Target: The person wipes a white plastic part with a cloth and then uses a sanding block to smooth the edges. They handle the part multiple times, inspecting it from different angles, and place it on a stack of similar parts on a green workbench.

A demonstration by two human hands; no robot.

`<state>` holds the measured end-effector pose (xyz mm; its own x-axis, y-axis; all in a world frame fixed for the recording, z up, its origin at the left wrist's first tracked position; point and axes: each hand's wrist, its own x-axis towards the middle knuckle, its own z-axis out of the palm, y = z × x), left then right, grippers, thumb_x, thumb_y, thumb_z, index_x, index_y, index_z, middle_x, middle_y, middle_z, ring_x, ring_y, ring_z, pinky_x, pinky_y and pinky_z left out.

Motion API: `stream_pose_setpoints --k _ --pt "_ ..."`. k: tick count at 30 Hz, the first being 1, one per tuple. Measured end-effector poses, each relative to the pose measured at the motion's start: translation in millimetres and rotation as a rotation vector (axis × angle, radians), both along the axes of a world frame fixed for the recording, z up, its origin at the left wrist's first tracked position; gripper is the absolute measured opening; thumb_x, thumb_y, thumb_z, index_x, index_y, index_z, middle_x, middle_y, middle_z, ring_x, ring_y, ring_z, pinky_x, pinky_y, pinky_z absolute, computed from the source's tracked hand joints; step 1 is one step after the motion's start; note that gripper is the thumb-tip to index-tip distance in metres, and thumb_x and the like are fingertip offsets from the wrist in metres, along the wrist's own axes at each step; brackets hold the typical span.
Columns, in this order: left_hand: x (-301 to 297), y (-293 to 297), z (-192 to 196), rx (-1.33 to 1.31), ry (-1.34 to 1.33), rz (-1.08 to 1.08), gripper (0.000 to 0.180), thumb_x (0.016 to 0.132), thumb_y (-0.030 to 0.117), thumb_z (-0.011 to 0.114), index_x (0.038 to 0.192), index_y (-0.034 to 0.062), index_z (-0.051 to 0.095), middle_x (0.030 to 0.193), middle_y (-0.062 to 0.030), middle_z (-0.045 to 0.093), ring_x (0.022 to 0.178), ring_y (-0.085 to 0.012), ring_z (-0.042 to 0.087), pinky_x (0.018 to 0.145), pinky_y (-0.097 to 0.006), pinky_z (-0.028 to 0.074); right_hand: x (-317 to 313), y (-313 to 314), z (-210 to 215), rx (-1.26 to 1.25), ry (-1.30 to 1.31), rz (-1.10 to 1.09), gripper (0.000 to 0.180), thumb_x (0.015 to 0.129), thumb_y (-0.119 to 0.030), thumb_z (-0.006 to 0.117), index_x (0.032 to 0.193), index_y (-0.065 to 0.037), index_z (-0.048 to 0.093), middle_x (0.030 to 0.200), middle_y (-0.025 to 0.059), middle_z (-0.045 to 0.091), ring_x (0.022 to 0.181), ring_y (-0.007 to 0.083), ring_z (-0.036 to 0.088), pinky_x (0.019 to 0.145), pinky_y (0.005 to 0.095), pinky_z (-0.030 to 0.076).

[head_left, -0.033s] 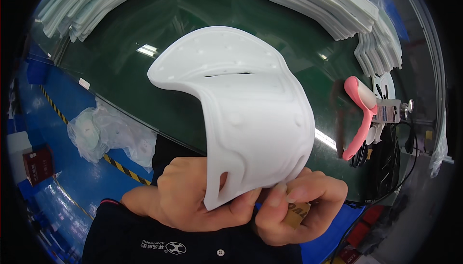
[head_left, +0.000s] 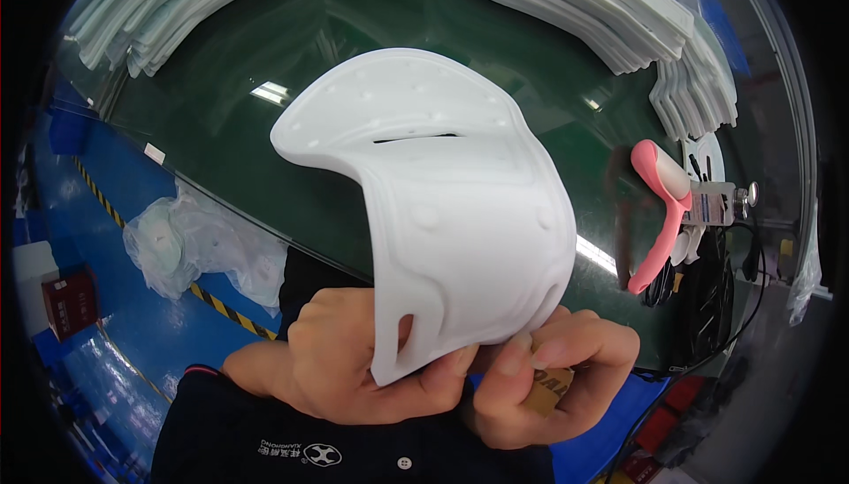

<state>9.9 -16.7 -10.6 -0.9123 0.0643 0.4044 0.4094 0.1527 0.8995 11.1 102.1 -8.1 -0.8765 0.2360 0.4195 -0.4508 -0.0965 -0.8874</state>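
Note:
A curved white moulded shell (head_left: 478,201), with dimples, a long slit and side slots, is held up over the table's front edge. My left hand (head_left: 354,369) grips its near left corner, thumb along the lower rim and fingers behind it. At the near right part of that rim, my right hand (head_left: 557,378) is closed around a small folded piece of sandpaper (head_left: 546,387), tan with dark print on its back. The right thumb and fingertips press close to the rim; the sandpaper's rough face is hidden.
Stacks of white moulded parts stand at the far left (head_left: 168,11) and far right (head_left: 575,6) of the dark green table (head_left: 239,148). A pink-and-white handheld device (head_left: 659,210) lies at right beside a clear bottle (head_left: 712,203) and cables. Plastic bags (head_left: 208,241) lie beyond the left edge.
The shell's near left edge has shifted very slightly left. My right hand and the sandpaper have moved a little to the right along the rim.

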Motion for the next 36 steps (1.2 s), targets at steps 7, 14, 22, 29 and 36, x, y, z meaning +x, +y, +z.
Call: stream_pose_setpoints --k 7,14,22,29,36 --pt "5 10 -1 0.055 0.026 0.114 0.026 0.059 0.008 0.067 0.079 -0.0024 0.054 0.066 -0.0076 0.059 0.05 -0.0139 0.058 0.042 -0.02 0.043 3 8 0 0.103 0.008 0.081 0.022 0.057 0.009 0.061 0.073 0.001 0.049 0.058 0.005 0.049 0.045 0.0075 0.045 0.042 0.0173 0.034" --pt "7 14 1 0.093 0.005 0.158 0.027 0.059 0.009 0.068 0.079 -0.0031 0.053 0.069 -0.0092 0.06 0.053 -0.0138 0.059 0.042 -0.02 0.044 3 3 5 -0.098 -0.009 0.099 0.025 0.058 0.009 0.062 0.075 0.002 0.045 0.057 0.0052 0.049 0.045 0.0076 0.044 0.042 0.0166 0.033" --pt "8 15 -6 0.063 0.05 0.181 0.027 0.058 0.008 0.068 0.078 -0.0034 0.053 0.07 -0.0104 0.061 0.053 -0.0142 0.059 0.042 -0.02 0.044 2 10 2 0.078 0.021 0.14 0.028 0.059 0.009 0.061 0.079 0.001 0.042 0.058 0.0051 0.047 0.046 0.0062 0.042 0.043 0.0159 0.031" --pt "5 10 -5 -0.016 0.092 0.049 0.026 0.058 0.008 0.068 0.076 -0.0025 0.053 0.067 -0.0087 0.06 0.051 -0.014 0.059 0.041 -0.02 0.044 5 10 4 -0.017 -0.011 0.163 0.028 0.059 0.01 0.06 0.079 0.001 0.042 0.058 0.0038 0.046 0.046 0.0056 0.04 0.043 0.016 0.03" --pt "7 9 -11 -0.065 0.096 0.069 0.025 0.058 0.009 0.069 0.074 -0.0014 0.053 0.065 -0.0067 0.06 0.048 -0.0136 0.058 0.04 -0.02 0.043 2 9 1 0.084 0.014 0.133 0.028 0.06 0.01 0.06 0.079 0.001 0.041 0.058 0.0039 0.046 0.047 0.0049 0.04 0.044 0.0151 0.03"
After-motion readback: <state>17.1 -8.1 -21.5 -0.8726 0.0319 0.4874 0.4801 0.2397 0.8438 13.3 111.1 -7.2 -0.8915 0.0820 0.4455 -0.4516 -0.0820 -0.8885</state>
